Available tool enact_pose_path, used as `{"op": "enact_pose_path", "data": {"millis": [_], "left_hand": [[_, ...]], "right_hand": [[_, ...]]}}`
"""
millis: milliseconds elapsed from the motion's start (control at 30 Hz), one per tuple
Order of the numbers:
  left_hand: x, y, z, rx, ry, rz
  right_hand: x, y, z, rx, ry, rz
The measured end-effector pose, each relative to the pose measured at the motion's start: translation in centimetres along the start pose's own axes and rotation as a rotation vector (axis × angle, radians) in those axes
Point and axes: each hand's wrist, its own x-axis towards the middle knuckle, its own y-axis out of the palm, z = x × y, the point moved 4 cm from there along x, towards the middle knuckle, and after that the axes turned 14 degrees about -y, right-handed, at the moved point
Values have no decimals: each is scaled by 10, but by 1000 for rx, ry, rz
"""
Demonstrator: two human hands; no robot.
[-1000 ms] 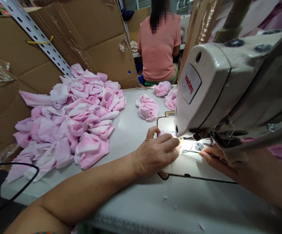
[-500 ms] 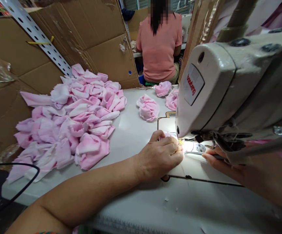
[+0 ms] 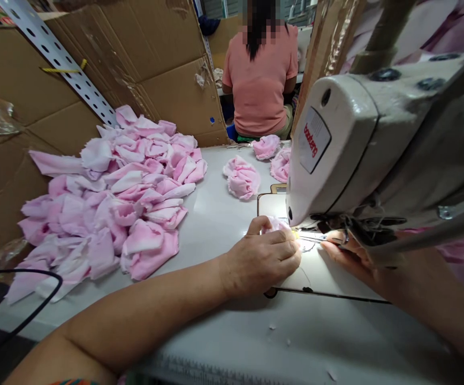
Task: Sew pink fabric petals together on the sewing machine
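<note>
My left hand (image 3: 266, 259) is closed around a small bunched piece of pink fabric (image 3: 275, 223) beside the needle area of a sewing machine (image 3: 336, 149). A bit of yellow shows at that fabric's right edge, under the machine's lamp. From the right, my right hand (image 3: 352, 256) reaches in beneath the machine head, partly hidden by it. Its fingers pinch slim metal tweezers (image 3: 311, 239), whose two thin prongs point left at the fabric. Whether the tips touch the fabric cannot be made out in the glare. A loose dark thread curls on the machine bed (image 3: 336, 278).
A large heap of pink and white fabric pieces (image 3: 107, 203) covers the table's left side. Several gathered pink rosettes (image 3: 243, 177) lie behind the machine bed. Cardboard walls (image 3: 167, 69) border the table. A person in a salmon shirt (image 3: 259, 80) sits beyond, facing away.
My right hand has moved the tweezers up and left, closer to the fabric in my left hand. A loose thread now shows on the bed. My left hand keeps its hold.
</note>
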Motion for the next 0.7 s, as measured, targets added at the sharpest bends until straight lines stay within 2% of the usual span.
{"op": "enact_pose_path", "data": {"millis": [133,333,433,533,600,700], "left_hand": [[1,0,0,7,7,-11],[-2,2,2,-18,-20,-51],[-3,2,4,-43,-35,-25],[-2,2,6,-82,-40,1],[-1,2,7,-107,-22,-2],[1,1,7,-102,22,-25]], "right_hand": [[5,0,2,-147,3,122],[17,-16,3,-226,-12,109],[28,-31,6,-222,32,141],[35,-49,6,-183,100,249],[31,-63,2,-149,142,307],[9,-89,-11,-82,241,318]]}}
